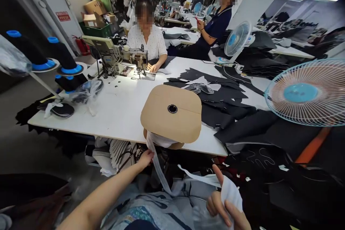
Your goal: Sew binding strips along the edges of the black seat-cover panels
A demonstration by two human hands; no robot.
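A large cardboard spool [171, 122] with a black-rimmed hole stands at the table's near edge, white tape wound between its two discs. From it a length of white tape [159, 172] runs down toward my lap. Just below the spool, my left hand [146, 159] is closed on this tape, fingers pinched at its edge. In front of my body, my right hand [219, 206] has its index finger raised and the other fingers curled. Several layers of white tape [231, 194] are looped around it, and a loose end hangs off to the left.
Dark cut fabric pieces [223, 104] cover the right of the white table [81, 115]. Across it a person [147, 41] works at a sewing machine [137, 59]; another person [215, 25] stands behind. Black thread cones [64, 55] are left, a fan [302, 92] right.
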